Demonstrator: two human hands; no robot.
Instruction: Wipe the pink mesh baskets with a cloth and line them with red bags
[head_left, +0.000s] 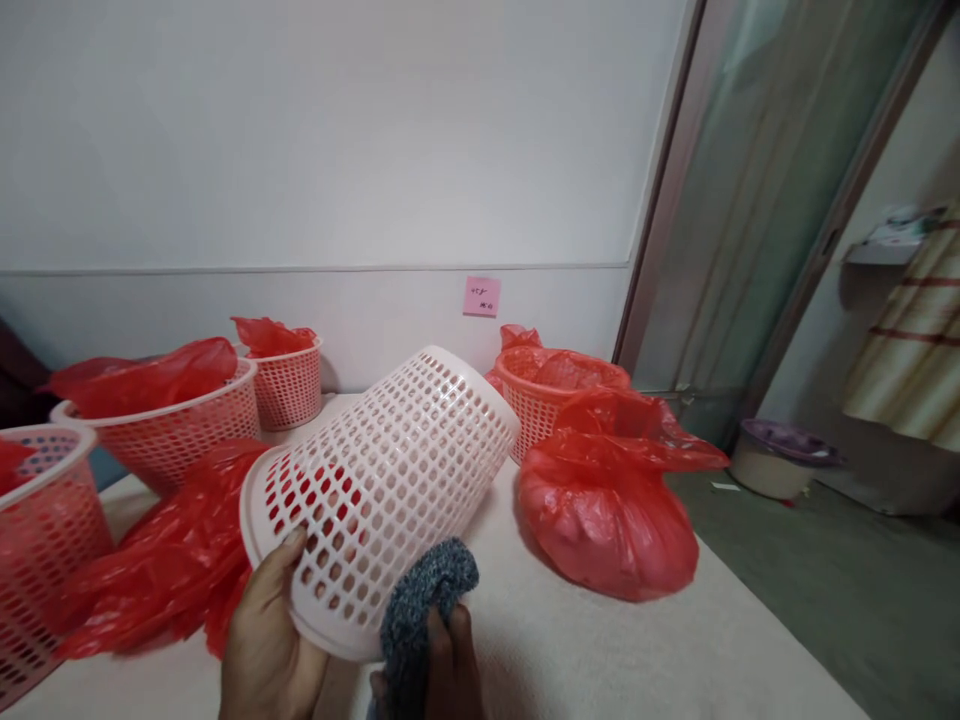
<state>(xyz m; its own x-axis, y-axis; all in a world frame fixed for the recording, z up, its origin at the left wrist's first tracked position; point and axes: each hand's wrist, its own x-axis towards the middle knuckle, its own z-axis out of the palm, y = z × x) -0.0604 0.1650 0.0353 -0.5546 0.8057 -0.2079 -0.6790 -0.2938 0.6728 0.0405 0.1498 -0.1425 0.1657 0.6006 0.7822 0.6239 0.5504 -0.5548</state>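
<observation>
A white perforated plastic basket (405, 470) is tilted in the middle, its wide rim toward the lower left. My left hand (274, 625) grips that rim, thumb outside and the other fingers behind the holes. At the basket's lower right side, my right hand (442, 665) is closed round a grey-blue cloth (420, 600), which touches the basket near the rim. Right of the basket, a full, gathered red plastic bag (607, 510) rests on the white surface (585, 650). Loose red plastic bags (172, 550) lie to the left.
More baskets with red bags stand at the left (165, 430), back left (289, 385) and behind the full bag (532, 400). A pink note (481, 297) is on the wall. Beyond the right edge, a bin (776, 465) stands on the floor.
</observation>
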